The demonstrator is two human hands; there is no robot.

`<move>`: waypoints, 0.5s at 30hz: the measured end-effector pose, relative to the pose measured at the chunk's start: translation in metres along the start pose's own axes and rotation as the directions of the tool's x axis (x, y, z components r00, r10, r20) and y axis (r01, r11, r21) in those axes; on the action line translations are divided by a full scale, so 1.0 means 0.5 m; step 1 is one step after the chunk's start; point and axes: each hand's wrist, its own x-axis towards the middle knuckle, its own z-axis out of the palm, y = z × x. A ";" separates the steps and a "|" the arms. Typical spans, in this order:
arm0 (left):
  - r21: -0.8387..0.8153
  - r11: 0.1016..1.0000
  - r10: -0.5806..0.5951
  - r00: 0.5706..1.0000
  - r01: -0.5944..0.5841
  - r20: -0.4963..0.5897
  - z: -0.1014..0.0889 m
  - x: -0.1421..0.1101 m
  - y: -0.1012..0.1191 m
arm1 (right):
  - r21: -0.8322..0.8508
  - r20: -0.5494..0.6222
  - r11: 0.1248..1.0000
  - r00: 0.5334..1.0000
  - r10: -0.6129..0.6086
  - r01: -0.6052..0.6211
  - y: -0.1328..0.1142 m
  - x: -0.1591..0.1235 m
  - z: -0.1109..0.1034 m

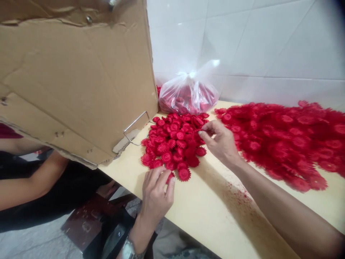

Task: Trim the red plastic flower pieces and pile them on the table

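A heap of small red fabric-like flowers (180, 135) with notched edges lies on the pale yellow table, in the middle of the head view. At the heap's near edge, my left hand (158, 190) has its fingers and thumb closed about one red flower (170, 177). My right hand (219, 140) is over the heap's right side, with thumb and index finger pinched together. What sits between those fingertips, if anything, is too small to make out. A watch (128, 249) is on my left wrist.
A larger pile of red flowers (285, 140) spreads along the right. A tied clear plastic bag (190, 95) of red pieces stands by the white wall. A cardboard panel (81, 82) rises at left, a bent wire frame (137, 124) by it. Another person's arm (40, 180) shows below.
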 end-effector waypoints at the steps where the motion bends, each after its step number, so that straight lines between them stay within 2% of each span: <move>1: -0.117 0.992 -0.051 0.998 0.048 -0.026 0.000 0.003 0.011 | 0.011 -0.012 1.000 1.000 0.013 -0.012 -0.008 -0.008 -0.012; 2: -0.260 0.959 -0.124 0.992 0.115 -0.020 0.002 0.008 0.025 | 0.027 0.003 0.999 1.000 0.025 -0.025 -0.017 -0.018 -0.025; 3: -0.419 0.888 -0.201 0.979 0.192 0.023 0.004 0.015 0.041 | 0.047 0.045 0.998 0.999 0.030 -0.032 -0.027 -0.031 -0.037; 4: -0.571 0.762 -0.295 0.949 0.305 0.113 0.008 0.024 0.059 | 0.070 0.107 0.997 0.994 0.021 -0.028 -0.037 -0.047 -0.048; 6: -0.797 0.370 -0.377 0.861 0.478 0.342 0.021 0.044 0.097 | 0.109 0.232 0.994 0.972 -0.032 0.007 -0.053 -0.080 -0.063; 8: -0.822 -0.009 -0.337 0.772 0.569 0.539 0.039 0.064 0.130 | 0.095 0.314 0.991 0.942 -0.118 0.092 -0.060 -0.110 -0.070; 9: -0.792 -0.135 -0.306 0.735 0.595 0.605 0.048 0.071 0.143 | 0.064 0.330 0.985 0.929 -0.170 0.158 -0.060 -0.122 -0.072; 10: -0.758 -0.222 -0.303 0.696 0.613 0.651 0.056 0.077 0.154 | 0.025 0.331 0.973 0.917 -0.225 0.230 -0.058 -0.131 -0.074; 12: -0.719 -0.332 -0.335 0.636 0.611 0.695 0.068 0.084 0.168 | -0.045 0.322 0.938 0.894 -0.311 0.343 -0.050 -0.139 -0.084; 13: -0.703 -0.366 -0.346 0.612 0.610 0.711 0.071 0.087 0.172 | -0.065 0.312 0.929 0.892 -0.327 0.364 -0.045 -0.139 -0.093; 15: -0.669 -0.402 -0.337 0.578 0.626 0.743 0.073 0.093 0.176 | -0.083 0.276 0.943 0.917 -0.289 0.322 -0.036 -0.135 -0.119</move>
